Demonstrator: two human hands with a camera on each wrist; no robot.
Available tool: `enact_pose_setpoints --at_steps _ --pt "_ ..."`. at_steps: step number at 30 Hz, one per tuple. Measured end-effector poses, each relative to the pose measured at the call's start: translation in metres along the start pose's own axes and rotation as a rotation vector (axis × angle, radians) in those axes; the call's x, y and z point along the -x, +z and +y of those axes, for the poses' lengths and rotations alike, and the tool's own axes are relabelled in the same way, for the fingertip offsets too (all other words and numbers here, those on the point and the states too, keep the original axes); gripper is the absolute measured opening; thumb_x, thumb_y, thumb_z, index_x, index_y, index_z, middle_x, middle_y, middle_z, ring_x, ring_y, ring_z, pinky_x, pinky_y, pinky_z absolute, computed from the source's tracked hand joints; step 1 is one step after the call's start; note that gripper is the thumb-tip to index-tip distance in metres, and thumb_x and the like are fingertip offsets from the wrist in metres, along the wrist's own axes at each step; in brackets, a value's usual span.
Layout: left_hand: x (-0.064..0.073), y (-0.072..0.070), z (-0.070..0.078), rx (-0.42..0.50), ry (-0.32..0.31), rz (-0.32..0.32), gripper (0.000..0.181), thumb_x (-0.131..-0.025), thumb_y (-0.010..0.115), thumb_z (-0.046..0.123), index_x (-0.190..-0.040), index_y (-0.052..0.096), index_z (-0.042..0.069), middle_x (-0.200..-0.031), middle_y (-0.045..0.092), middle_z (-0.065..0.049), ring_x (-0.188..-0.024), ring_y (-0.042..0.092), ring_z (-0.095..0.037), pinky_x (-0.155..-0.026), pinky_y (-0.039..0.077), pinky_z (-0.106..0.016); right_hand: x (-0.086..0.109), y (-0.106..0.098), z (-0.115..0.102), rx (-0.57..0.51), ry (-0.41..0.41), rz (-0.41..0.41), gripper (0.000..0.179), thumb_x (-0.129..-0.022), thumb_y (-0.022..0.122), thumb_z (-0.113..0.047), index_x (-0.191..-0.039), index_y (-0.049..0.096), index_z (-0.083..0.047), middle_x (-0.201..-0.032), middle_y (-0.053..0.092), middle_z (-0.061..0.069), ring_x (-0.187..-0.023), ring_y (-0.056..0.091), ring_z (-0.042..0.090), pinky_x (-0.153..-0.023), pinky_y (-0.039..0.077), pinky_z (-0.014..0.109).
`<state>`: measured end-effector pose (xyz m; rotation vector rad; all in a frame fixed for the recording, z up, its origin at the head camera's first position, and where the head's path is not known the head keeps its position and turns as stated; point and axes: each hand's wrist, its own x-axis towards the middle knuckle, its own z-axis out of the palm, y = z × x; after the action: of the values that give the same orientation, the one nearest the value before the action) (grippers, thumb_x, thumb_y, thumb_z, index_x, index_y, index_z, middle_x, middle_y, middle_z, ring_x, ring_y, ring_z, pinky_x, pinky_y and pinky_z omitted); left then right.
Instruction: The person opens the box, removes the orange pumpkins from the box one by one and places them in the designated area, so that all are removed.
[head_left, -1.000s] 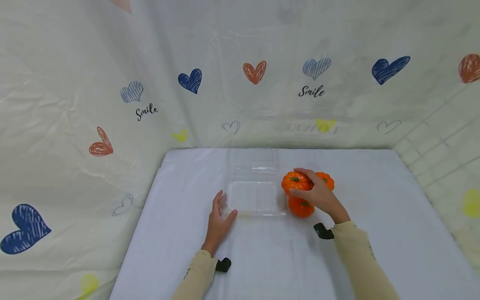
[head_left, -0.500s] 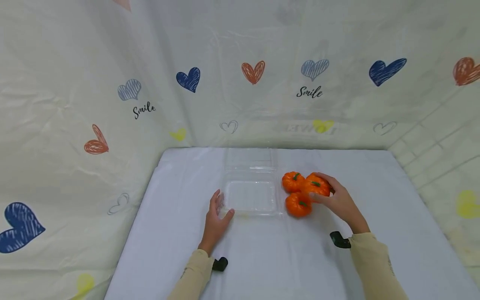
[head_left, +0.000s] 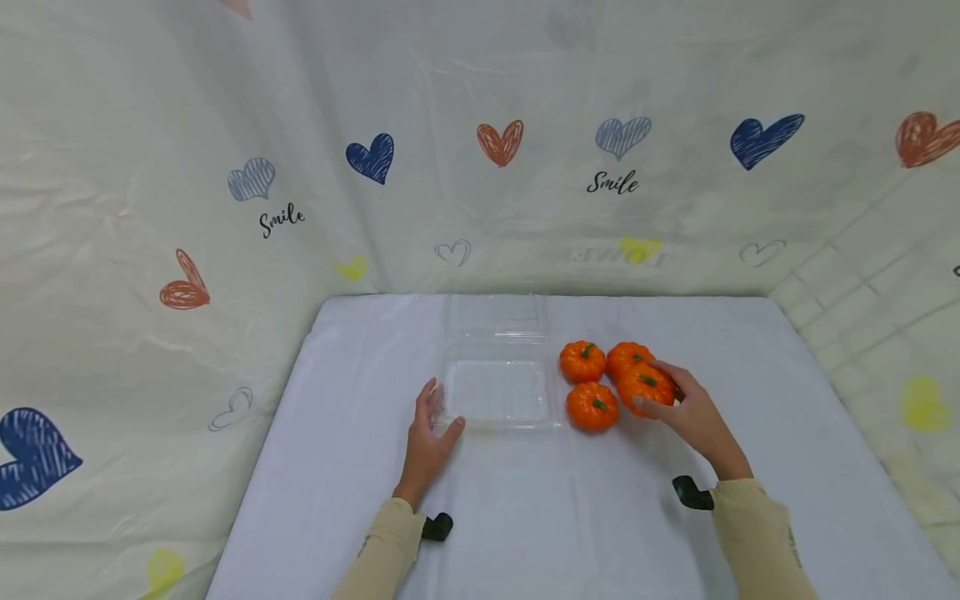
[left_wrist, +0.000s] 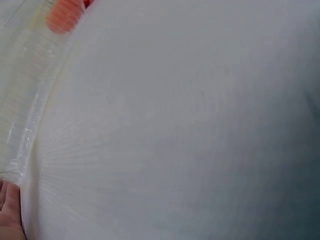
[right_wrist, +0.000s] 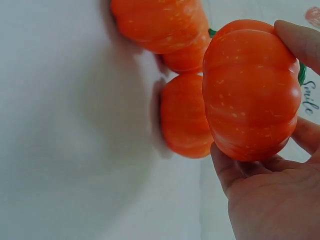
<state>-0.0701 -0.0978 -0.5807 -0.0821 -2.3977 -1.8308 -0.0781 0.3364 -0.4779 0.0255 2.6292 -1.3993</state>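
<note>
My right hand [head_left: 696, 421] grips a ribbed orange toy pumpkin [head_left: 645, 388] with a green stem, thumb on one side and fingers on the other. In the right wrist view this pumpkin [right_wrist: 252, 92] is raised off the cloth. Three more pumpkins rest on the table: one at the back left [head_left: 582, 362], one in front [head_left: 592, 407] and one behind the held one [head_left: 627, 357]. A clear plastic clamshell container [head_left: 498, 393] lies unfolded to their left with nothing inside. My left hand [head_left: 426, 454] touches its near left corner, thumb along the front edge, fingers at the side.
The container's hinged lid [head_left: 495, 317] lies back toward the far table edge. White cloth covers the table [head_left: 525, 517]. A pale curtain [head_left: 420, 100] printed with hearts hangs behind it and along the sides.
My right hand has carried the pumpkin to the right and toward me, from beside the container. The back left pumpkin has come into sight. My left hand stays at the container's corner.
</note>
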Motion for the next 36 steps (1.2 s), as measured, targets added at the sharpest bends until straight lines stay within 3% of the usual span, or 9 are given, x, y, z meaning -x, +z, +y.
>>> enact_pose_setpoints --at_steps 14,23,36 --pt "0.004 -0.002 0.002 0.006 -0.016 0.004 0.083 -0.099 0.076 0.020 -0.167 0.030 0.013 -0.166 0.044 -0.017 -0.149 0.046 -0.039 -0.122 0.035 -0.060 0.004 0.013 0.030 0.032 0.031 -0.013 0.087 -0.102 0.072 -0.043 -0.165 0.032 0.000 -0.163 0.032 0.031 -0.140 0.038 0.050 -0.114 0.036 0.072" --pt "0.003 -0.001 0.002 0.009 -0.015 0.006 0.083 -0.098 0.075 0.021 -0.167 0.030 0.013 -0.165 0.045 -0.017 -0.147 0.048 -0.040 -0.122 0.036 -0.060 0.004 0.017 0.033 0.023 0.083 -0.020 0.088 -0.102 0.073 -0.038 -0.166 0.029 0.001 -0.166 0.025 0.034 -0.146 0.030 0.054 -0.118 0.029 0.075" --pt "0.004 0.002 0.000 0.018 0.001 -0.013 0.083 -0.100 0.074 0.021 -0.169 0.027 0.014 -0.168 0.040 -0.015 -0.154 0.040 -0.033 -0.124 0.032 -0.057 0.006 0.018 0.037 0.004 0.128 -0.043 0.099 -0.101 0.074 -0.043 -0.169 0.018 0.001 -0.170 0.017 0.035 -0.151 0.023 0.057 -0.119 0.024 0.076"
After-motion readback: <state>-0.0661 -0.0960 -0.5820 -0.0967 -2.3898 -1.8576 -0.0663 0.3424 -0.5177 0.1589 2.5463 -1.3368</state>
